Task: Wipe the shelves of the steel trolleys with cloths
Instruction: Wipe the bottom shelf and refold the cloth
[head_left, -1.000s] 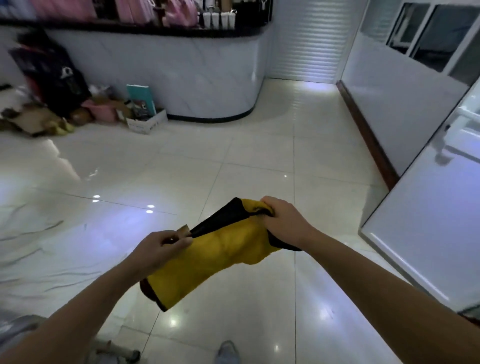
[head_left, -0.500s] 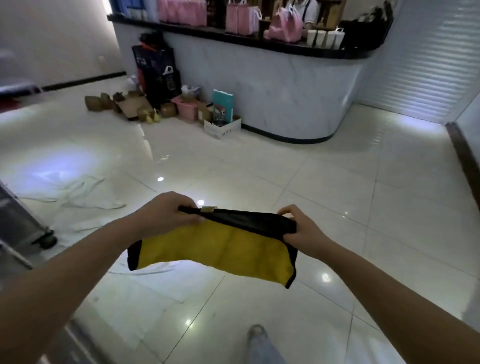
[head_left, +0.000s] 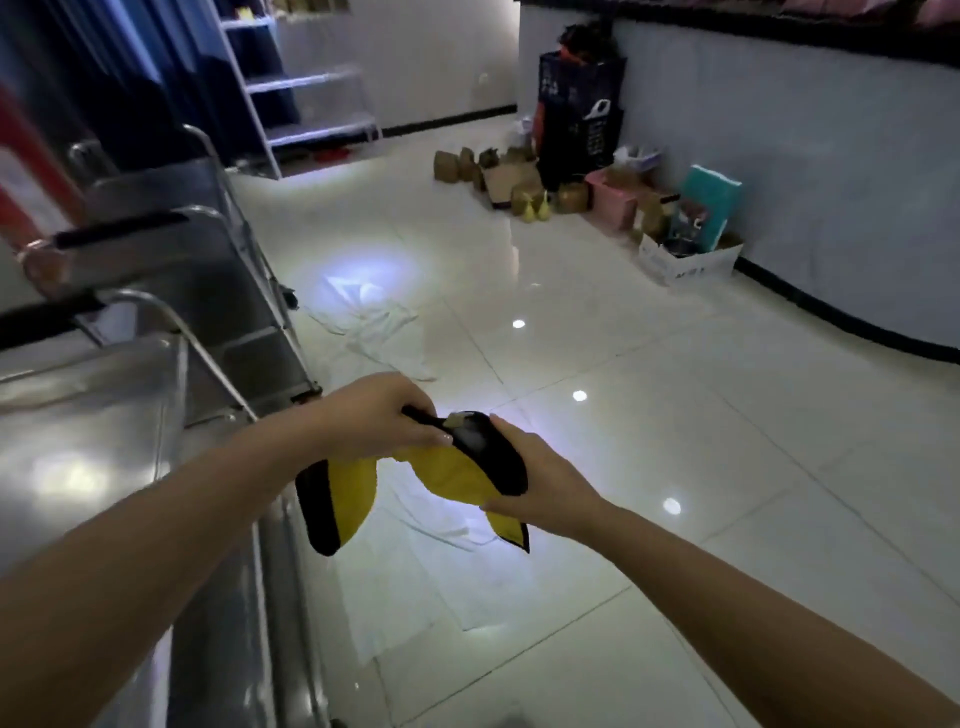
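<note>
— Glossy white floor tiles (head_left: 649, 415) fill most of the room, with a curved grey counter (head_left: 779, 182) on the right; how far along does the wiping look?

— Barely begun, I'd judge; the shiny steel trolleys (head_left: 171, 312) stand in a row along the left edge, and nothing touches their shelves.

— And the nearest shelf?

— The flat steel top shelf (head_left: 88, 426) sits just under the left forearm, bare of any cloth (whether it is already clean, I cannot tell).

— So where is the cloth?

— The yellow microfibre cloth with black edging (head_left: 447, 473) hangs in the air over the tiles, beside the nearest trolley; the left hand (head_left: 379, 415) grips its top edge, the right hand (head_left: 540, 478) has fingers curled round the other end.

— What is left?

— Seemingly every shelf.
</note>
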